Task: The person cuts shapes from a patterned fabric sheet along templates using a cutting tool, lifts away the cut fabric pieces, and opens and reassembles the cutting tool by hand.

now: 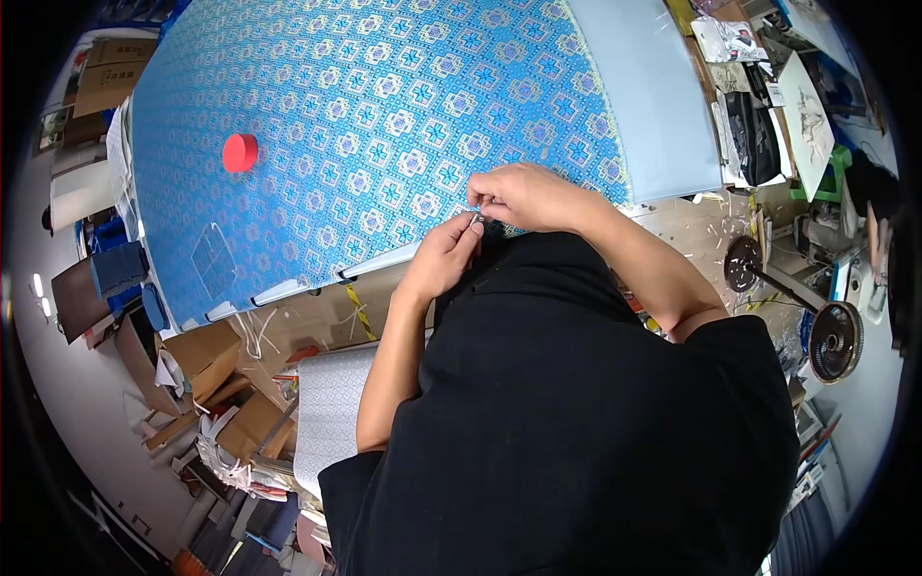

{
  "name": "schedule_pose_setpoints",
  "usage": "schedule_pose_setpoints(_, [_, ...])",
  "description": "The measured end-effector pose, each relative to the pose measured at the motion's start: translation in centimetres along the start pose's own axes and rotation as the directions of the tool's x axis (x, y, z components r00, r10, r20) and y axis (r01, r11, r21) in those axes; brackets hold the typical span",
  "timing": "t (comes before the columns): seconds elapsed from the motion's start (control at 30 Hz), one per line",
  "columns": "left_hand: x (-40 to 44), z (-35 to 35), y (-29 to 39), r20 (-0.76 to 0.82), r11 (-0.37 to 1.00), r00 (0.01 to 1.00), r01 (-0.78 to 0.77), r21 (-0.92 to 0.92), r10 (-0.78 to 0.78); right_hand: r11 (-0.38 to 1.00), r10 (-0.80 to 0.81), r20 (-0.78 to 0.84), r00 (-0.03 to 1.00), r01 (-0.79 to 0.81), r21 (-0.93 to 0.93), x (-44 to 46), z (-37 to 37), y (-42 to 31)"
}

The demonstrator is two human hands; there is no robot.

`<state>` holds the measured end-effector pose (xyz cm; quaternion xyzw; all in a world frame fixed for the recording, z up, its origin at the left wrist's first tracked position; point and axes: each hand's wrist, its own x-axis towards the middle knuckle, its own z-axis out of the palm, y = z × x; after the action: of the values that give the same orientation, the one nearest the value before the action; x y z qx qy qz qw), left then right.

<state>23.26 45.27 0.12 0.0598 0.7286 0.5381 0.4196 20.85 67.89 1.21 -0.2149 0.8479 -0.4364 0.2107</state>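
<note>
A blue patterned brocade fabric [403, 115] lies spread over the large table, its near edge passing under my hands. My left hand [446, 253] is closed in a pinch at that edge, with a small greyish thing [477, 220] at the thumb and fingertips, too small to name. Just above and to the right, my right hand [520, 197] is also closed, its fingertips bent down close to the left thumb. What it pinches is hidden. A round red object [240, 153] sits on the fabric to the left.
A pale table surface [653, 96] shows right of the fabric. Beyond it lie a black pouch [752, 139] and papers. Two round fans [835, 343] stand at the right. Cardboard boxes [206, 360] and a roll of white patterned material [331, 413] are below the table at left.
</note>
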Motion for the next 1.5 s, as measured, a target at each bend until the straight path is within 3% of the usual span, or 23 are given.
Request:
schedule_pose_setpoints(0.13, [0.2,-0.3,-0.6,0.004,0.999,1.000,-0.009,-0.044,0.009,0.987,0.002,-0.025,1.000,0.002,0.163,-0.1,0.4,0.6])
schedule_pose_setpoints(0.2, [0.1,-0.4,-0.6,-0.004,0.995,1.000,-0.017,-0.102,0.016,0.901,0.055,-0.084,0.995,-0.013,0.435,-0.2,0.7,0.9])
schedule_pose_setpoints(0.3, [-0.1,-0.4,-0.2,-0.030,0.984,1.000,-0.013,-0.177,0.008,0.841,0.112,-0.008,0.994,-0.090,0.534,-0.2,0.1,0.6])
schedule_pose_setpoints(0.7, [-0.5,-0.2,0.5,-0.043,0.964,0.999,0.000,-0.267,-0.012,0.889,0.160,-0.076,0.984,-0.110,0.445,-0.4,1.2,0.5])
schedule_pose_setpoints(1.2, [-0.2,0.2,-0.3,-0.014,0.987,1.000,-0.011,-0.158,0.009,0.931,0.126,-0.130,0.983,-0.072,0.358,-0.8,1.7,1.0])
schedule_pose_setpoints(1.5, [-0.3,1.5,-0.1,-0.134,0.956,0.991,-0.030,-0.290,-0.009,0.919,0.153,-0.183,0.971,-0.072,0.387,-0.6,2.3,1.2])
